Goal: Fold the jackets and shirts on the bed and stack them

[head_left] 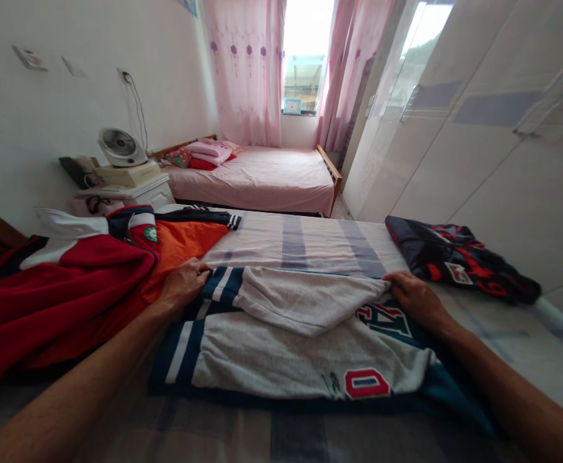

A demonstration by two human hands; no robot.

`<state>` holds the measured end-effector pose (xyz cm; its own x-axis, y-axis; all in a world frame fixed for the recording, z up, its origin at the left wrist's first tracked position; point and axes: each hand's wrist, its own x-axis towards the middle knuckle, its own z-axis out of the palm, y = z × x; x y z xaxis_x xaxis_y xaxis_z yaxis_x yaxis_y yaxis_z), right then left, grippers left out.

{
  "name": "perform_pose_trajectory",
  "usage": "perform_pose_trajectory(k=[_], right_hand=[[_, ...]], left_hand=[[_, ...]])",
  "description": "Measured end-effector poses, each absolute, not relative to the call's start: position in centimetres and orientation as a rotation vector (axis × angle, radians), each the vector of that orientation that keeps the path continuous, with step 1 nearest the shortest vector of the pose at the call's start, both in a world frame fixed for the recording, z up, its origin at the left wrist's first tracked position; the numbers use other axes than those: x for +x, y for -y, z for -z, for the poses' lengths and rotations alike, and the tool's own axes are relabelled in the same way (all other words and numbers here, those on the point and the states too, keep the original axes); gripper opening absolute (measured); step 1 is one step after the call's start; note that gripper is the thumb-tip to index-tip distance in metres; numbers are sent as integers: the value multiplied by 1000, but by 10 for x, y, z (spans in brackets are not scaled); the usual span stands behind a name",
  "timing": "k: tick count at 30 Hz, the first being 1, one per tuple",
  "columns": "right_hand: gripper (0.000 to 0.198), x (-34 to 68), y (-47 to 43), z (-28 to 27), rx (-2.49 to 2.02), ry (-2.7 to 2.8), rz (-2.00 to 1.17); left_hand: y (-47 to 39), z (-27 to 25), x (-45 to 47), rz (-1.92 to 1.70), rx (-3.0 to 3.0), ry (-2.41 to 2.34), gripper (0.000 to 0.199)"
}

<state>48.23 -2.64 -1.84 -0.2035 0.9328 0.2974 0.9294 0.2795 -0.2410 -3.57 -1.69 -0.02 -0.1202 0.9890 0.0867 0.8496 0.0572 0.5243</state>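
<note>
As I look down through the head camera, both of my hands are on the grey jacket (272, 360), which lies spread across the striped sheet (320, 247) right in front of me. Over on one side, my left hand (187, 281) has its grip clamped on the end of the farther cuff (226, 284), navy with white stripes. Across from it, my right hand (416, 299) has its grip pinched together on the shoulder end of that same sleeve (310, 292), just beside a big letter patch (388, 319). The two sleeves lie one beyond the other, and the nearer bears a red-edged O (367, 383). On my left there's a red jacket (83, 276), with orange cloth (187, 241) showing near my left hand. To the right lies a dark jacket (459, 257) with red markings, near my right hand. Farther back I've got a pink bed (281, 170), a fan (119, 146) on a box (130, 173), and a white wardrobe (493, 173) along the right.
</note>
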Motion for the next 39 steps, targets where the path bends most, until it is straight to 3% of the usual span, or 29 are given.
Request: perform_pose_trajectory(k=[6,9,12,15,19,23,28,34,37,39], right_hand=[[49,475,48,-4,-1596,2158,177],[47,470,60,-8,-1591,2158,277],[38,472,68,-2,-1642,2217,210],[36,483,77,1,-1731,2136,189],[44,506,106,-8,-2000,1809,211],[49,533,139,-5,-2257,1639,-94],[36,560,152,18,-2175,1302,-706],[35,569,147,26,-2103,1239,-913],[39,568,147,20,-2156,1374,-817],[42,565,145,13,-2156,1590,-430]], left_hand=[[41,-15,-27,-647,2066,-2107,40],[59,-16,-21,-742,2355,-1901,48],[70,-4,-21,-588,2440,-1667,57],[73,8,-29,-470,2309,-1685,61],[83,-1,-29,-615,2354,-1812,60],[120,-20,16,-725,2508,-1664,53],[162,-23,107,-524,2651,-1348,54],[158,-1,157,-523,2620,-1282,65],[156,2,155,-510,2615,-1277,60],[153,-3,150,-517,2625,-1276,56]])
